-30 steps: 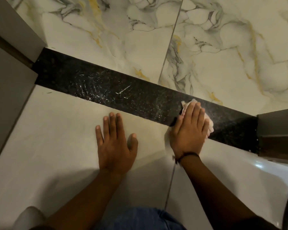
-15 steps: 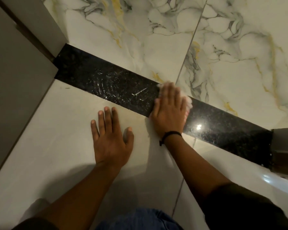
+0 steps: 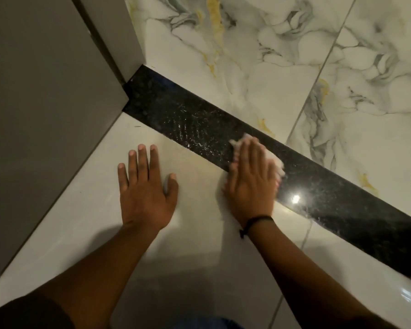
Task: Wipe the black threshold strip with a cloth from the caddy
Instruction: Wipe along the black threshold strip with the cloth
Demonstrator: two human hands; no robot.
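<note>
A grey door panel (image 3: 45, 115) stands at far left. Beside it, the left hand (image 3: 145, 193) lies flat and empty, fingers spread, on the plain pale floor tile (image 3: 195, 257). Right of that, the right hand (image 3: 252, 184) presses a crumpled white cloth (image 3: 277, 162) palm-down onto the speckled black stone threshold strip (image 3: 330, 198), which runs diagonally beneath veined white marble tiles (image 3: 294, 67).

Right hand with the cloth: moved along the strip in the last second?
Yes. The right hand and cloth slid left along the black threshold strip, away from the right jamb towards the planted left hand.
</note>
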